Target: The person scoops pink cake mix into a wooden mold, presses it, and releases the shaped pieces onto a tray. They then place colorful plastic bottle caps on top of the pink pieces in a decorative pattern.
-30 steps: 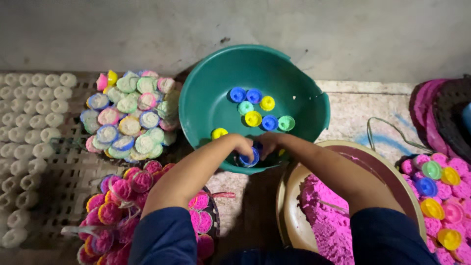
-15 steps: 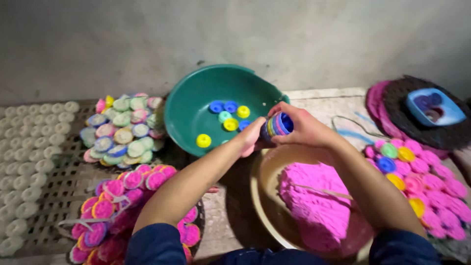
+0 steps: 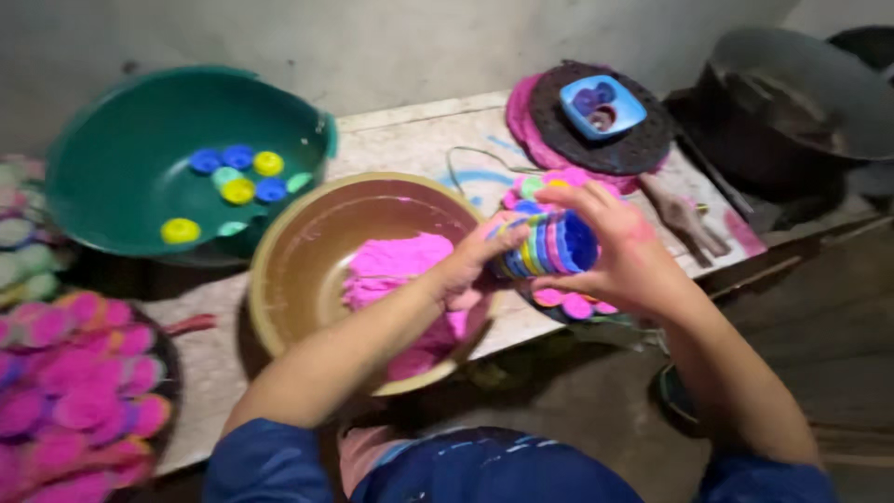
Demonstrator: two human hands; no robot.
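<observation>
Step in hand: a stack of small moulds (image 3: 545, 244) is held between both hands above the table edge, just right of the brown bowl (image 3: 279, 279); it is judged that the nested cups are being gathered or parted (which of the two cannot be told).
Left hand (image 3: 466, 265): closed on the near end of the stack, its fingers (image 3: 503, 237) pressed to the rims.
Right hand (image 3: 619, 251): wrapped around the far end, closed on the same stack, its palm smeared with pink.
Stack's look: shallow plastic cups, nested on their side, in bands of blue, yellow, green and pink; the open blue mouth is turned to the right.
Stack's place: in the air, between the brown bowl and a tray of filled moulds (image 3: 568, 303) that lies partly hidden under the hands.
Pink paste (image 3: 400, 270): heaped in the brown bowl, below the left wrist.
Green basin (image 3: 112, 158): well to the left, with loose blue, yellow and green caps (image 3: 237, 177) lying in it.
Next move, as judged: a firm hold at one end and a light pull at the other would be called for, so that one cup comes free without the rest being spilled.
</observation>
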